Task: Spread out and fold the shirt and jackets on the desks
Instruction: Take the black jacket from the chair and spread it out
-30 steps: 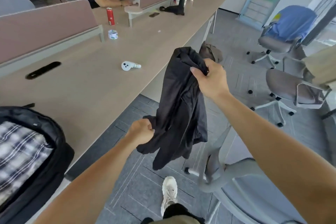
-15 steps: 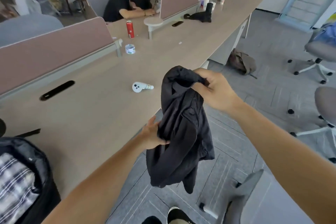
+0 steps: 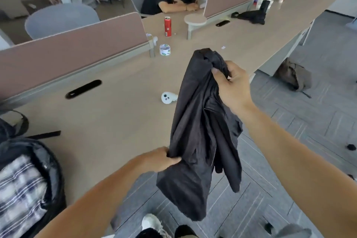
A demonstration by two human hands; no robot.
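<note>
The right hand (image 3: 233, 87) grips the bunched top of the black jacket (image 3: 199, 131) and the left hand (image 3: 160, 158) pinches a lower fold. The jacket hangs (still crumpled) at the near edge of the surface (image 3: 116, 121). There lie a white controller (image 3: 168, 97), a tape roll (image 3: 165, 50) and, left, a plaid shirt (image 3: 19, 189) inside a backpack (image 3: 48, 160). Grey floor (image 3: 289, 141) lies open rightward.

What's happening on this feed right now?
A person standing at the desk holds a bunched black jacket up in the air with both hands. The right hand grips its top and the left hand grips a lower fold. The jacket is not yet spread out. A plaid shirt lies at the left end of the desk. A white controller, a tape roll and a red can sit further along.
</note>
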